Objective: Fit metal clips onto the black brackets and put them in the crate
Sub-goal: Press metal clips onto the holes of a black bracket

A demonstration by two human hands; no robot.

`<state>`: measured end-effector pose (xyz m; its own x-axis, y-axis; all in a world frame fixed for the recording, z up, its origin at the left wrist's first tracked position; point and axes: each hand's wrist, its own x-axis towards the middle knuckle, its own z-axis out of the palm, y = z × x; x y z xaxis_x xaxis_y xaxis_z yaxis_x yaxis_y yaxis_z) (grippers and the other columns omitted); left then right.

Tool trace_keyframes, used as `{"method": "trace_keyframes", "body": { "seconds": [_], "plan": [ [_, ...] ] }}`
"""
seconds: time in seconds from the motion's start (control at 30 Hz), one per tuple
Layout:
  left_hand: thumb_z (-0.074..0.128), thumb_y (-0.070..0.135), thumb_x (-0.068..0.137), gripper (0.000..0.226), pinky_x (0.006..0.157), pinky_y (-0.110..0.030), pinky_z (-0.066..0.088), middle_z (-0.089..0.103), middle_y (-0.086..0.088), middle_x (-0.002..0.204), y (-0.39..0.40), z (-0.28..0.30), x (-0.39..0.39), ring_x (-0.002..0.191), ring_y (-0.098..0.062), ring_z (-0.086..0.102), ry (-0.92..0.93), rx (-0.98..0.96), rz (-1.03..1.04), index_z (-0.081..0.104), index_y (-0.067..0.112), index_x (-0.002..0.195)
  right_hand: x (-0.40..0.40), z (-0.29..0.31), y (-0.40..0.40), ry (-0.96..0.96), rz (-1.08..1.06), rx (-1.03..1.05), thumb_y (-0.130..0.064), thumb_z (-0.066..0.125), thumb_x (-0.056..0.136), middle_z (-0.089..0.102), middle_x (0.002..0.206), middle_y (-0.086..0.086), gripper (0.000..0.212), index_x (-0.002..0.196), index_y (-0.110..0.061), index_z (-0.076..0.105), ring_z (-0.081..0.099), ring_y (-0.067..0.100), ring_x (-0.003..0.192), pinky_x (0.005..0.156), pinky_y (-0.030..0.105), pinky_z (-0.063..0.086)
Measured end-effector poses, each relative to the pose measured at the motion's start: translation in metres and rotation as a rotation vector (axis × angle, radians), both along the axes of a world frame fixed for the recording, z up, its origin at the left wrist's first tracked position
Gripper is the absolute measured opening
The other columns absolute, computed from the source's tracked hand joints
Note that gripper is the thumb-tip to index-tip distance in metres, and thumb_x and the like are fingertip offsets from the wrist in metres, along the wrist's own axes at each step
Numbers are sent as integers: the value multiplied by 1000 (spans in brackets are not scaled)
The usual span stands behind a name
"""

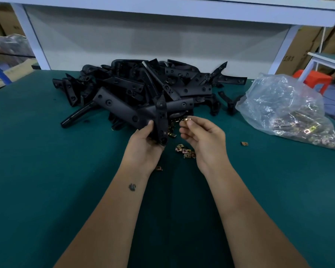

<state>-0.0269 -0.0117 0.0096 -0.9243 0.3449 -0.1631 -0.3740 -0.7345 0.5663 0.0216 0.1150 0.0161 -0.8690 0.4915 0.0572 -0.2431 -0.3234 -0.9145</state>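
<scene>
While the left hand grips a black bracket upright around its lower end, the right hand just beside it pinches a small metal clip at its fingertips. The bracket looks stiff and light; the clip is tiny, probably springy and easily dropped, best held by its edges. Loose clips lie under the hands, the bracket pile beyond, a clip bag further right. No crate is visible.
</scene>
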Motion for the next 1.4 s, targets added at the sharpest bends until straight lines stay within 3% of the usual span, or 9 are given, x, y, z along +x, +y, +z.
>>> {"method": "trace_keyframes", "body": {
  "seconds": [0.23, 0.4, 0.6, 0.67, 0.8, 1.0, 1.2, 1.4],
  "plan": [
    [48, 10, 101, 12, 59, -24, 54, 69, -1, 77, -1, -1, 2, 64, -11, 64, -20, 7, -1, 60, 10, 101, 2, 1, -2, 28, 121, -192, -4, 63, 91, 71, 74, 6, 21, 80, -14, 77, 67, 14, 66, 62, 23, 55],
    [47, 8, 102, 14, 57, -22, 53, 71, -2, 82, -3, 1, 2, 66, -10, 67, -28, 8, 16, 61, 8, 104, 1, 0, -4, 79, 156, -237, -2, 58, 93, 73, 83, 10, 16, 90, -7, 73, 70, 16, 75, 69, 24, 56],
    [59, 5, 92, 16, 76, -22, 55, 74, -4, 98, -5, 2, 5, 88, -13, 69, 38, 29, -13, 67, 6, 106, 0, -2, -10, 117, 89, -14, 5, 61, 90, 73, 82, 6, 17, 92, -9, 71, 69, 15, 77, 73, 23, 55],
    [62, 4, 86, 31, 78, -24, 56, 72, -8, 107, -5, 3, 7, 95, -17, 70, 44, 50, -14, 63, 2, 117, 1, -1, -13, 127, 71, 42, 7, 63, 88, 73, 82, 6, 19, 95, -10, 70, 69, 15, 78, 74, 23, 54],
    [68, 6, 74, 47, 82, -25, 57, 71, -11, 110, -4, 4, 8, 98, -19, 70, 55, 50, -36, 62, 1, 120, 2, 0, -13, 96, 59, 34, 7, 66, 86, 72, 83, 7, 16, 92, -7, 72, 68, 15, 76, 72, 23, 54],
    [68, 7, 76, 45, 92, -27, 55, 69, -12, 115, -7, 1, 7, 106, -21, 67, 93, 33, -74, 61, 2, 120, -1, 0, -12, 75, 108, 1, 5, 64, 88, 70, 85, 7, 16, 98, -5, 72, 66, 12, 74, 70, 22, 53],
    [68, 6, 77, 61, 98, -29, 52, 65, -16, 124, -5, 0, 9, 110, -23, 64, 108, 7, -82, 52, -3, 135, -1, 1, -13, 51, 129, -64, 6, 63, 88, 69, 88, 10, 13, 95, -2, 70, 65, 13, 72, 69, 22, 54],
    [63, 2, 85, 29, 89, -27, 55, 73, -8, 107, -4, -2, 9, 102, -19, 68, 167, -61, -104, 66, 8, 114, -1, 4, -19, 28, 156, -57, 3, 59, 92, 67, 100, 19, 12, 94, -4, 68, 62, 25, 87, 77, 29, 54]
  ]
}}
